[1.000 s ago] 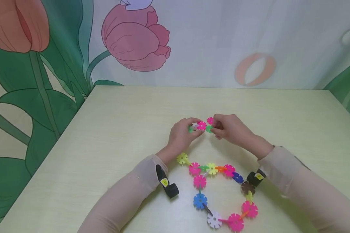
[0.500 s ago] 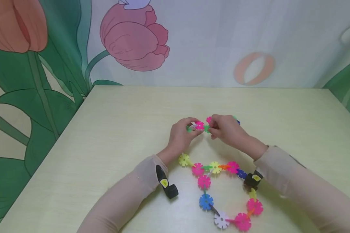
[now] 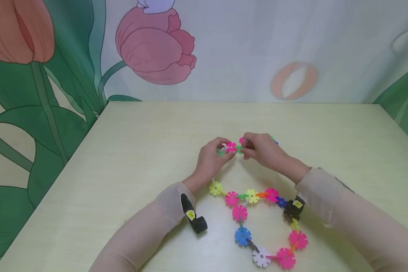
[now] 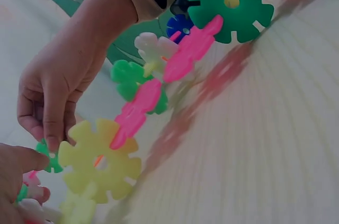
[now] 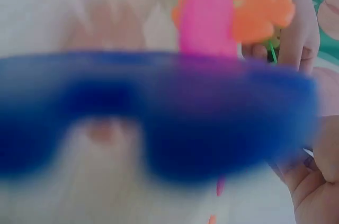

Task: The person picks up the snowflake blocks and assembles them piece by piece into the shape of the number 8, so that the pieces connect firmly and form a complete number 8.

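My left hand holds a pink snowflake disc between thumb and fingers, above the far side of the chain. Facing it, my right hand pinches a small green snowflake disc right beside the pink one; its fingertips hide part of it. Another pink disc shows at the right fingertips. Below the hands, a chain of interlocked snowflake discs lies in a loop, with a yellow disc, a blue disc and a white disc in it.
The pale wooden table meets a flower-printed wall at its back edge. A blurred blue disc crosses the right wrist view close to the lens. Black wrist cameras hang at both sleeves, the right one overlapping the chain.
The right hand has shifted a little left toward the left hand, which keeps its hold. On the table, the chain has slid slightly right.
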Action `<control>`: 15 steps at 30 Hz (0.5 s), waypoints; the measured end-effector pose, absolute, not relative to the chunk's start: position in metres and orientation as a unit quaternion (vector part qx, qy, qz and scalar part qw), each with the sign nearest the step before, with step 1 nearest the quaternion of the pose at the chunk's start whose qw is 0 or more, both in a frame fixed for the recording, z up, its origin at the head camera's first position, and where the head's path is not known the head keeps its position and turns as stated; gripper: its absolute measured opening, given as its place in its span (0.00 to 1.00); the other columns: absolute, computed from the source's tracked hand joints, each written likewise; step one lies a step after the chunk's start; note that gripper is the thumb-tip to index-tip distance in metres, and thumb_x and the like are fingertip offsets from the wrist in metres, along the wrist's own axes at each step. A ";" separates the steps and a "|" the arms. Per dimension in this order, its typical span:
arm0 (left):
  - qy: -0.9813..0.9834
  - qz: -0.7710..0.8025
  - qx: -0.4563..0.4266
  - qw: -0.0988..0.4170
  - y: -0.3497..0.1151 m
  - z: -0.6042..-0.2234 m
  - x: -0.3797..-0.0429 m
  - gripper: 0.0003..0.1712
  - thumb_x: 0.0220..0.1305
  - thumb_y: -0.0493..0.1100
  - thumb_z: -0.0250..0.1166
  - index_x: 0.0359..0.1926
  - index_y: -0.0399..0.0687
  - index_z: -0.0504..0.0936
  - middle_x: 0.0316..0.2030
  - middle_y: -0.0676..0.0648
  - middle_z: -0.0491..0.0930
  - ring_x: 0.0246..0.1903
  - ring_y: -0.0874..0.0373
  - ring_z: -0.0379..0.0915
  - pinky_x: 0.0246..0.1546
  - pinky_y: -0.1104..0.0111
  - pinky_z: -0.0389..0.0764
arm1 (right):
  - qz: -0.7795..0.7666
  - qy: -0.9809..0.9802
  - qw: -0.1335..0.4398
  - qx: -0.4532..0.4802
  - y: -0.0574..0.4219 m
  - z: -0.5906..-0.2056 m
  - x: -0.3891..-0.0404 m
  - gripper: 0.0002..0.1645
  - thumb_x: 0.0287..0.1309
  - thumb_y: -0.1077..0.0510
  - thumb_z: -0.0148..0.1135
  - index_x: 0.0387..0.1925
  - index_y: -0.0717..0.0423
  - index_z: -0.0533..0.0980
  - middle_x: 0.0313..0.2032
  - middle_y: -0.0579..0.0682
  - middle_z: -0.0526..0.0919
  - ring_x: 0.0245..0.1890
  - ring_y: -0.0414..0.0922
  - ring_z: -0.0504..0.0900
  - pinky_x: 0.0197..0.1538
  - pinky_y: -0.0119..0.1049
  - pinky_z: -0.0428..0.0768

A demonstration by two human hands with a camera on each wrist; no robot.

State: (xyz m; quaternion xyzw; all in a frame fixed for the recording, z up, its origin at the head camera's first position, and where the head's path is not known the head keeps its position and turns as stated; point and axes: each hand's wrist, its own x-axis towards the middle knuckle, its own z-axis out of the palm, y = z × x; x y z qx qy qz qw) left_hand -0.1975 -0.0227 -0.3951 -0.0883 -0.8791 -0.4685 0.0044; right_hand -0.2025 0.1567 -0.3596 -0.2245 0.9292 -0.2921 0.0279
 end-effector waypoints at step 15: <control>-0.849 -0.512 -0.095 -0.083 -0.029 -0.388 -0.201 0.22 0.65 0.52 0.62 0.57 0.51 0.74 0.39 0.45 0.80 0.30 0.56 0.78 0.31 0.72 0.76 | -0.311 0.904 0.077 -0.284 0.164 -0.357 -0.216 0.05 0.57 0.66 0.64 0.30 0.58 0.74 0.32 0.54 0.87 0.33 0.44 0.87 0.44 0.41 0.84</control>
